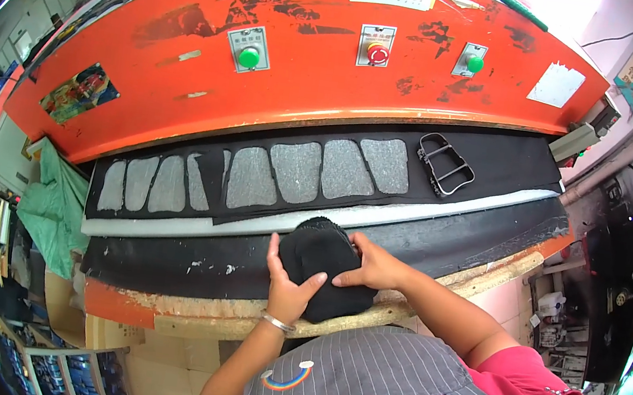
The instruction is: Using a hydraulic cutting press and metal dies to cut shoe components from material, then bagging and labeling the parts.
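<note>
Between my two hands is a stack of cut black fabric pieces (318, 255), held just above the machine's front edge. My left hand (288, 290) grips its left side, thumb on top. From the right, my right hand (373, 267) closes on the stack with its thumb across the upper face. Beyond them, black sheet material (497, 161) lies on a white cutting board (290, 218), with several tapered cut-outs showing a grey surface (296, 171). A metal cutting die (446, 165) with crossbars rests on the sheet, right of the cut-outs.
An orange press beam (302, 60) spans the back, carrying a green button (249, 58), a red knob (378, 54) and another green button (474, 63). A black ledge (164, 261) with a worn wooden edge (482, 275) runs along the front. Green cloth (53, 195) hangs at left.
</note>
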Action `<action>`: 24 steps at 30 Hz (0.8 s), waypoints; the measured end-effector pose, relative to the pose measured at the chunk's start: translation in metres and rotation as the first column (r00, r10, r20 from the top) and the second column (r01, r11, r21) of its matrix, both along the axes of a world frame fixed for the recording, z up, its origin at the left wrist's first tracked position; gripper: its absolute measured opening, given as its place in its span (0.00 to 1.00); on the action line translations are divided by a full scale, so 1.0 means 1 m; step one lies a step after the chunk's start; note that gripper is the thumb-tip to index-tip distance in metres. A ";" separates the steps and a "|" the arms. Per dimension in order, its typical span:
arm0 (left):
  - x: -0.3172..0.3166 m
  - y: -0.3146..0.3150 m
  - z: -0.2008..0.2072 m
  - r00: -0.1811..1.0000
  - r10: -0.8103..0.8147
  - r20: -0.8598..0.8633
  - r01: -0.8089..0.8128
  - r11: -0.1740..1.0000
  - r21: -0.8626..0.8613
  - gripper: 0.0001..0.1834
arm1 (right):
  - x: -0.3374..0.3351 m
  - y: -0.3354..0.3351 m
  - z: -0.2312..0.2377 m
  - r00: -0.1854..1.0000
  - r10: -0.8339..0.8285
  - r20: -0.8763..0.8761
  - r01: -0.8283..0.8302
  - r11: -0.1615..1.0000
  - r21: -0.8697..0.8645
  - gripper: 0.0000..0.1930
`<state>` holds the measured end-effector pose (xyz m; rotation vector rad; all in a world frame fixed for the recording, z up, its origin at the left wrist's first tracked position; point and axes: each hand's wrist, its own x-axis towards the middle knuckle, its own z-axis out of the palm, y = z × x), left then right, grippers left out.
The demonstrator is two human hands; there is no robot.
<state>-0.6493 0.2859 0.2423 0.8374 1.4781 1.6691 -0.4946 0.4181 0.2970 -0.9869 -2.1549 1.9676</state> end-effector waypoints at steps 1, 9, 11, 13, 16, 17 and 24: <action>-0.003 0.000 0.006 0.966 0.016 -0.258 0.000 0.998 0.063 0.62 | 0.003 -0.004 -0.003 0.984 -0.047 -0.173 0.052 0.998 0.028 0.41; -0.016 0.009 0.005 0.913 -0.270 -0.306 0.330 0.930 0.162 0.77 | 0.021 -0.002 -0.008 0.921 0.234 -0.310 0.051 0.717 0.695 0.47; -0.011 0.009 0.006 0.910 -0.364 -0.197 0.376 0.926 0.025 0.78 | 0.026 -0.002 -0.019 0.937 0.251 -0.241 -0.013 0.717 0.697 0.53; -0.005 0.007 -0.001 0.884 -0.339 -0.321 0.346 0.937 -0.036 0.78 | 0.030 -0.001 -0.027 0.927 0.246 -0.285 0.011 0.738 0.674 0.58; 0.009 0.010 -0.002 0.882 -0.248 -0.402 0.274 0.962 0.009 0.73 | 0.035 -0.004 -0.041 0.929 0.180 -0.325 0.071 0.772 0.631 0.59; 0.015 0.013 0.006 0.873 -0.261 -0.412 0.293 0.956 0.017 0.73 | 0.039 -0.003 -0.042 0.930 0.098 -0.355 0.137 0.803 0.580 0.56; 0.011 0.021 0.020 0.963 -0.166 -0.213 0.177 0.984 0.034 0.41 | 0.037 0.007 -0.014 0.894 0.106 -0.435 0.111 0.889 0.444 0.39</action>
